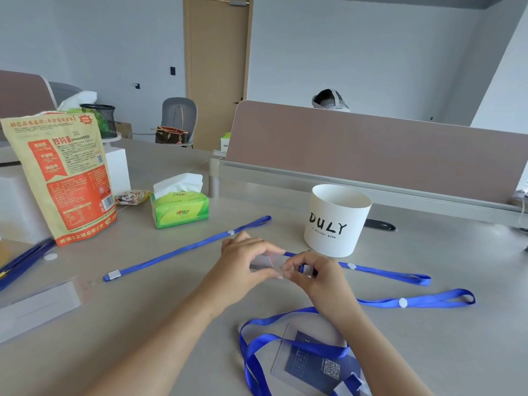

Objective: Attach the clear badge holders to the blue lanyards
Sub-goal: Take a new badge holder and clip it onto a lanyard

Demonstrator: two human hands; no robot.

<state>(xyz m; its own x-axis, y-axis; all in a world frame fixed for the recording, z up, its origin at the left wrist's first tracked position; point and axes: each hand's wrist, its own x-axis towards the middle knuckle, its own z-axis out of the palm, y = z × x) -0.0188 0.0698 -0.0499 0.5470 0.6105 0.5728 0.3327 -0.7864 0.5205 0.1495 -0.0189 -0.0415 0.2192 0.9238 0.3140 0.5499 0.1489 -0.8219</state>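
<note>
My left hand (245,260) pinches a clear badge holder (264,262) in the middle of the grey table. Touching it from the right, my right hand (313,277) grips the clip end of a blue lanyard (385,272) whose strap runs off to the right. A second blue lanyard (185,248) lies stretched diagonally behind my left hand, its clip at the near left. Another blue lanyard (423,301) lies to the right. In front of me sits a clear badge holder with a dark card (317,361), a blue lanyard (257,352) draped over it.
A white DULY cup (335,221) stands just behind my right hand. A green tissue box (180,208) and a tall snack bag (63,172) stand at the left. A clear box (37,307) sits near left. A desk divider (371,150) closes the back; a person sits beyond it.
</note>
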